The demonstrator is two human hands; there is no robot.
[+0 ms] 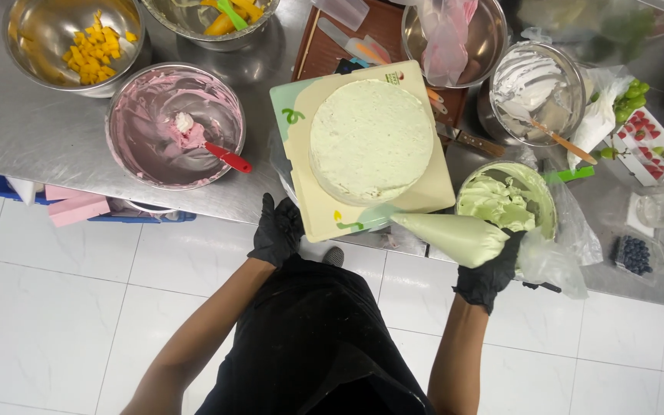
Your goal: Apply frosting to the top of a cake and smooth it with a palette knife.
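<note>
- Head view: The right hand (489,278), in a black glove, is closed around a green piping bag (455,235), tip pointing left at the board so cream can go on the cake.
- The left hand (278,230) curls on the edge of the board (309,204), likely to hold it steady.
- The cake (370,141) sits mid-frame, top center.
- Right of it: a green cream bowl (541,192). Left: a pink bowl (140,107) with a red spatula (228,157).
- Bowls crowd both sides.

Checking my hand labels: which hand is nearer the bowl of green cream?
Right. The right hand, holding the green piping bag, is just below the bowl of green cream; the left hand is across the cake board.
</note>
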